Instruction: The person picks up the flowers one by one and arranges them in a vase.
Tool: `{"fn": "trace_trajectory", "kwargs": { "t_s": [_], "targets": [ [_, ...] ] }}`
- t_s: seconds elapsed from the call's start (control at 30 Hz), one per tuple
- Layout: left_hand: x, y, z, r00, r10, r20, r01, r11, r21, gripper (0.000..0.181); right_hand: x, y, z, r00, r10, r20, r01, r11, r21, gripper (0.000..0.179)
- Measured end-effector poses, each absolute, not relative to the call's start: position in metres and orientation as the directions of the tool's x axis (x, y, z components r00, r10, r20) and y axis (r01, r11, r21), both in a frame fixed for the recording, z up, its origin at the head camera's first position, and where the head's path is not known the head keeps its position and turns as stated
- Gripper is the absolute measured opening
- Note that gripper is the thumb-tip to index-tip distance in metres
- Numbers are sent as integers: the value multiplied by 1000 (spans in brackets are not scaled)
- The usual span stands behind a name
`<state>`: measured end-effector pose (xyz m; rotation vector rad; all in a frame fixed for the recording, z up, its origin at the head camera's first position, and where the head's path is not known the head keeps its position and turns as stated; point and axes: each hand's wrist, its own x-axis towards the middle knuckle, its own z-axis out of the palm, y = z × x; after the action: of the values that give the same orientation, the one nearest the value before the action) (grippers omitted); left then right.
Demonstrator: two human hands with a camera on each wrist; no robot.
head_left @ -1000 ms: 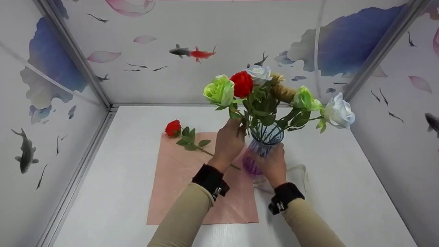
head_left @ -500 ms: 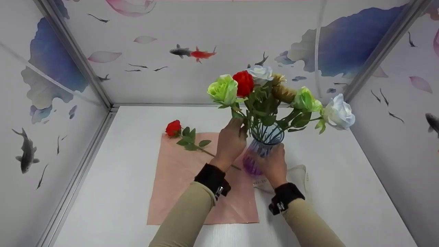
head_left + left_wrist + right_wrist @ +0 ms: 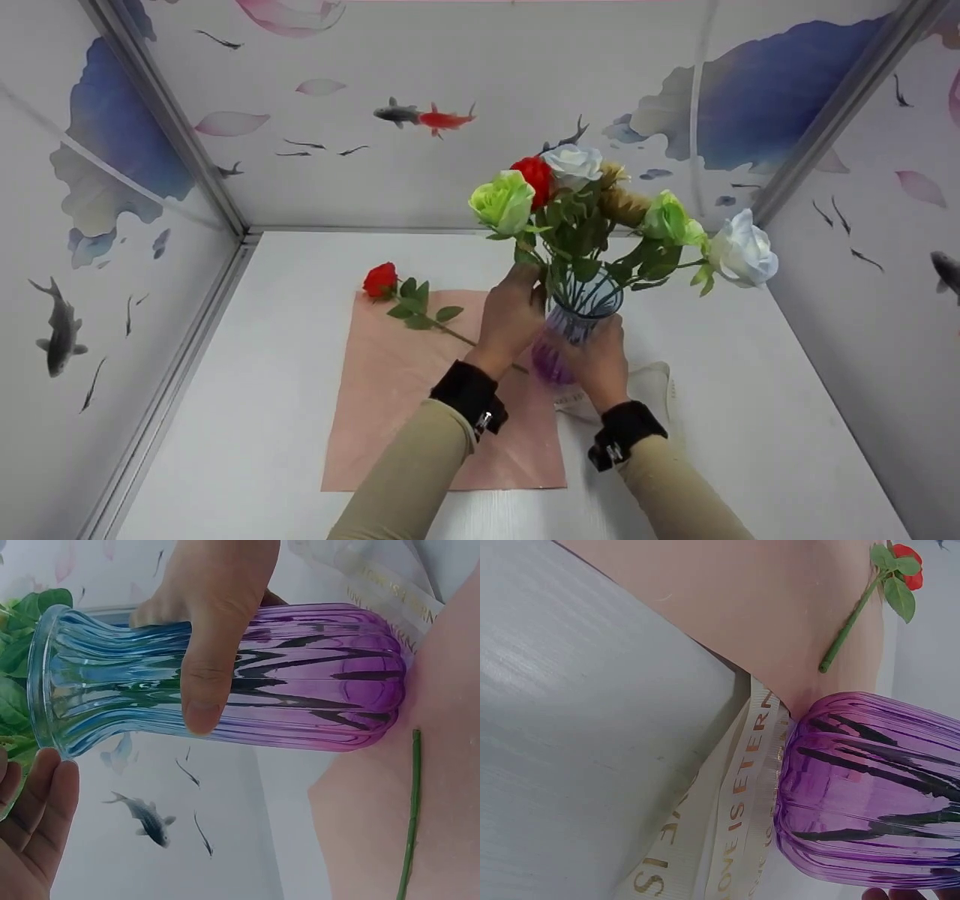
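A glass vase (image 3: 553, 364), blue at the top and purple at the base, stands filled with roses, its stems visible through the glass. My right hand (image 3: 602, 360) grips it round the middle, the thumb across its side in the left wrist view. At the left of the bunch my left hand (image 3: 514, 319) holds a green rose (image 3: 502, 202) below its bloom, fingertips beside the rim (image 3: 46, 682). Around that flower are a red rose (image 3: 533, 180), white roses (image 3: 742, 250), another green rose (image 3: 666, 217) and a brownish-yellow flower (image 3: 624, 206).
Left of the vase, a single red rose (image 3: 379, 280) lies with its stem across a pink paper sheet (image 3: 390, 420). Cream ribbon with gold lettering (image 3: 739, 795) lies by the vase's base. Printed walls (image 3: 300, 187) enclose the white table (image 3: 750, 390).
The left hand has shifted slightly right, and the green rose has moved right and a little down with it, now overlapping the red bloom. The right hand and vase stay in place.
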<state>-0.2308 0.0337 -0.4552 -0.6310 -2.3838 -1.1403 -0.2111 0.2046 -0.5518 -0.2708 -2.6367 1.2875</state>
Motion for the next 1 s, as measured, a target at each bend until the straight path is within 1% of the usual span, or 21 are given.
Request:
{"fn": "trace_trajectory", "kwargs": {
  "t_s": [0.13,0.33,0.43,0.57,0.7,0.9,1.0],
  "targets": [
    [-231,35,-460,-819,212,533,548,565,617,26,-211,204,-551,-964,249,89,87,615,-783,121],
    [-234,37,-460,-815,202,543,552,557,621,31,-211,204,-550,-962,262,79,104,616,-781,122],
    [-235,37,-459,-827,194,528,537,553,637,36,-211,204,-551,-962,265,71,111,612,-783,123],
    [-238,38,-459,-845,179,504,512,542,666,35,-211,203,-551,-961,266,69,111,605,-789,123],
    [-239,39,-458,-866,157,474,483,508,713,29,-211,203,-550,-961,267,73,107,601,-792,120],
    [-242,40,-457,-889,119,442,444,458,771,22,-211,202,-550,-956,277,95,92,593,-800,110],
    [-243,41,-456,-899,111,424,428,435,792,22,-211,202,-549,-956,277,93,92,586,-805,108]
  ]
}}
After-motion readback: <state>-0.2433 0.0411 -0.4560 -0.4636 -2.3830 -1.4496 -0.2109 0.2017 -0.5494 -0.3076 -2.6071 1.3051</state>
